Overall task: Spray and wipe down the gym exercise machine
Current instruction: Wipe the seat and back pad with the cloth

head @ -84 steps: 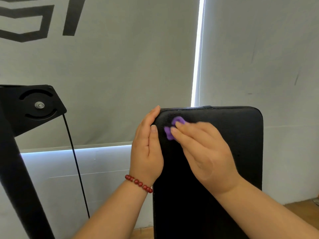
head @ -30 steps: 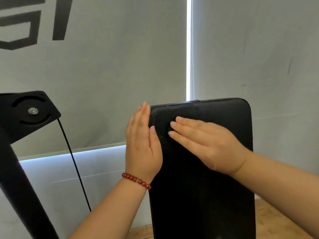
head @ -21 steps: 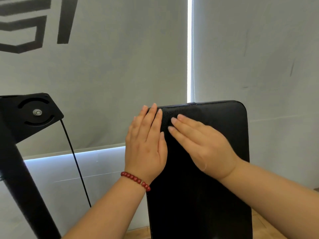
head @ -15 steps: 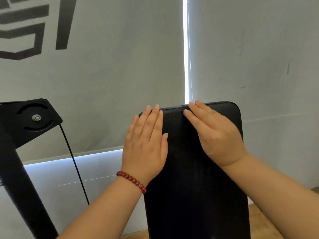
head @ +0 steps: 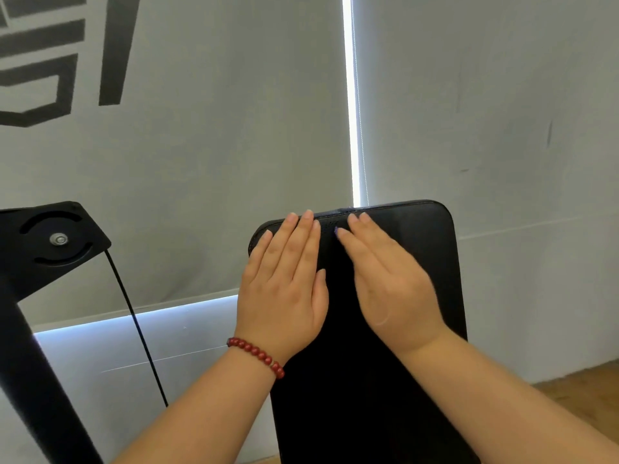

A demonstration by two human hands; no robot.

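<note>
**A:** Head view. What's moved in the last few seconds?

**B:** The left hand (head: pixel 284 289) was set edge-on against the side of the black back pad (head: pixel 435 262). Now it lies flat on the pad's face near the upper left corner. The right hand (head: pixel 392 286) has slid from that corner towards the middle of the top edge.

**A:** And the purple cloth (head: pixel 336 231)?

**B:** It showed clearly past the fingertips before. Now there's only a sliver of it beside the right index fingertip, and the rest is presumably under the palm.

**A:** Are the hands gripping anything?

**B:** No. The fingers on both are straight and pressed flat to the pad. The left holds nothing, and the right seems to pin the cloth rather than clutch it.

**A:** What does that mean for the job?

**B:** I'd say the top strip of the pad is being wiped. The lower pad and the frame probably still need doing. No spray bottle is in sight.

**A:** Counts?

**B:** Two hands, one pad, one cloth and one red bead bracelet (head: pixel 258 354) on the left wrist. On the left there's one black bracket plate (head: pixel 57 239) and one cable (head: pixel 134 323). Behind are two grey blinds (head: pixel 234 128).
</note>
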